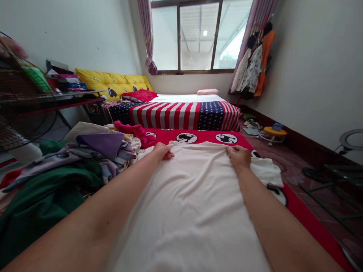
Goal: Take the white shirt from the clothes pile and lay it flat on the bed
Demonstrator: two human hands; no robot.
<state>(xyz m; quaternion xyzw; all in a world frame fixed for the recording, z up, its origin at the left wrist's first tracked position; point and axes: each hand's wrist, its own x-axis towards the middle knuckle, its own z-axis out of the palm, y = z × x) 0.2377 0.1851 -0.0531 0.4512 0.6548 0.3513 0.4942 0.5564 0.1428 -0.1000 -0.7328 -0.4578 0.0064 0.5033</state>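
A white T-shirt (195, 192) lies spread out in front of me, its lower part running off the bottom of the view. Soft creases cross its middle. My left hand (162, 151) pinches the shirt's far left corner, near the shoulder. At the far right corner my right hand (239, 155) grips the cloth between thumb and fingers. One sleeve sticks out to the right, past my right wrist. Under the shirt is a red cloth (202, 135) with black figures in white circles.
A heap of clothes (56, 189) lies close on the left, beside my left forearm. Behind stands a bed with a striped, starred cover (167, 115). A fan (22, 98) is at far left; a yellow stool (275, 131) and dark metal frame (337, 189) are on the right.
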